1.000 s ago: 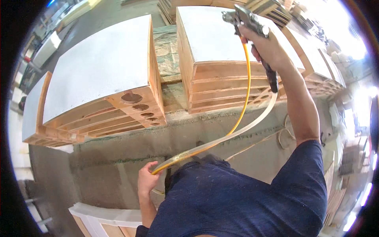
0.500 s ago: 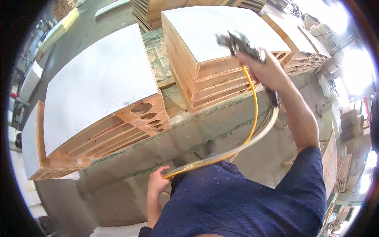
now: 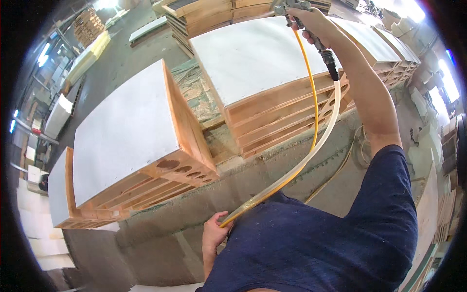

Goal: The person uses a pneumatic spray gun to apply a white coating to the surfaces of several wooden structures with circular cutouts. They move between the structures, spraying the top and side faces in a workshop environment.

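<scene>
My right hand point(image 3: 315, 25) is wrapped round a metal spray gun point(image 3: 320, 46), raised over the far part of a white-topped stack of wooden frames point(image 3: 248, 58). From the gun run a thin yellow hose point(image 3: 315, 97) and a thicker translucent hose point(image 3: 335, 104), curving down to my waist. There my left hand point(image 3: 214, 236) is closed round the hoses beside my dark blue shirt. Another white-topped stack point(image 3: 124, 134), with round holes in its front end piece, lies to the left. Part of the gun's head is cut off by the upper edge.
More white-topped frames point(image 3: 61, 190) stand at far left, and others point(image 3: 367, 41) at the right. Behind are stacked wooden pieces point(image 3: 204, 14). A low concrete ledge point(image 3: 228, 173) runs under the stacks. A loose hose point(image 3: 340, 168) lies on the floor at right.
My right hand has carried the spray gun farther away over the middle stack, and my arm is stretched out more. My left hand keeps its hold on the hoses. The view has shifted.
</scene>
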Tool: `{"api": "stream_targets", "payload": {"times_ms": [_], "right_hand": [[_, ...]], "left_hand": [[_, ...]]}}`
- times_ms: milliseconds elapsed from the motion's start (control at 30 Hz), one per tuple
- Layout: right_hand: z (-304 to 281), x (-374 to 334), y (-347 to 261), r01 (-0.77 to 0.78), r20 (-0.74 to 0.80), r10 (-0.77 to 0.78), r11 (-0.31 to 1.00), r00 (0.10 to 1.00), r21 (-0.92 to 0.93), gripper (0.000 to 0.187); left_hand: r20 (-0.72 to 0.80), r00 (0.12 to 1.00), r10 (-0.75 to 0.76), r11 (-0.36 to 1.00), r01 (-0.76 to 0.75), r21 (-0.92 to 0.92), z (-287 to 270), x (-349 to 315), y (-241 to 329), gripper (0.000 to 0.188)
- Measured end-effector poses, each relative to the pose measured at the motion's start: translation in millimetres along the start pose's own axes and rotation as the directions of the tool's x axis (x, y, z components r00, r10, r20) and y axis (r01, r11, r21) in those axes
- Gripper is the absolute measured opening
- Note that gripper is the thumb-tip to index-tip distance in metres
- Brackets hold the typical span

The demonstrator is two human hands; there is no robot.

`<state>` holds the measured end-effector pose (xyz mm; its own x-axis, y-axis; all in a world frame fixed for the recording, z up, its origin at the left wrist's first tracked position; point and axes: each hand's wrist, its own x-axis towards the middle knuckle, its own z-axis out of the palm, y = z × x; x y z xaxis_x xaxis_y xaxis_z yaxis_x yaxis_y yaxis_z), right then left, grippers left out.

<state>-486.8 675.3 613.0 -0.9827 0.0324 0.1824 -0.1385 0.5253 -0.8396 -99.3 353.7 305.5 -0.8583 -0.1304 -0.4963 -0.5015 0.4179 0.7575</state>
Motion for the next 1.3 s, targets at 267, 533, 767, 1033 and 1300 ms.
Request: {"api": "stream_targets", "payload": {"times_ms": [267, 533, 767, 1033, 1300], "right_hand": [[-123, 59, 104, -0.048, -0.151, 0.048, 0.999, 0.987, 0.009, 0.034], [-219, 63, 153, -0.079, -0.313, 0.114, 0.989, 0.943, 0.125, 0.038], [-267, 5, 231, -0.144, -0.286, 0.186, 0.976, 0.940, 0.163, 0.037], [-294, -91, 279, -0.271, -0.336, 0.345, 0.930, 0.876, 0.250, 0.029], [-208, -159, 230, -0.141, -0.253, 0.234, 0.931, 0.939, 0.338, 0.026]], "left_hand": [[0.086, 0.996, -0.007, 0.997, 0.000, 0.074, 69, 25, 84, 0.042], [0.127, 0.992, -0.015, 0.988, -0.005, 0.153, 123, 36, 136, 0.044], [0.173, 0.985, -0.020, 0.950, -0.035, 0.309, 144, 50, 146, 0.044], [0.261, 0.965, -0.028, 0.935, -0.067, 0.347, 151, 70, 137, 0.046], [0.164, 0.987, 0.005, 0.827, -0.096, 0.553, 118, 73, 112, 0.044]]}}
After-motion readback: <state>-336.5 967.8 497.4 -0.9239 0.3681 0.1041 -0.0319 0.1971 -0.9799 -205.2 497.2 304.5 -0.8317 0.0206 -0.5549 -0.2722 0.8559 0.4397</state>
